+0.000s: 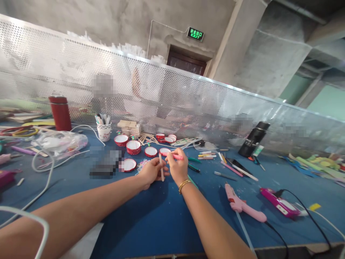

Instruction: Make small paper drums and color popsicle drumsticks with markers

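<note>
Between the fingers of my left hand (pixel 151 172) a flat wooden craft stick (pixel 161 172) is held nearly upright. My right hand (pixel 178 167), with a gold bracelet on the wrist, grips a pink marker (pixel 176 157) like a pen. The marker's tip end points left, close to the stick's upper part; whether it touches I cannot tell. Just beyond the hands lie round red-rimmed dishes with white insides, among them one dish (pixel 151 151) and a stacked pair (pixel 133 146). Another dish (pixel 128 165) sits left of my left hand, beside a tuft of pale strands (pixel 142 165).
A pink glue gun (pixel 242 205) with a cord lies at right, near a magenta device (pixel 280 203). Several markers (pixel 207 155) lie beyond it. A black bottle (pixel 253 139), a red flask (pixel 59 113) and a pen cup (pixel 104 131) stand before the perforated metal screen (pixel 172 97). White cables cross the left side.
</note>
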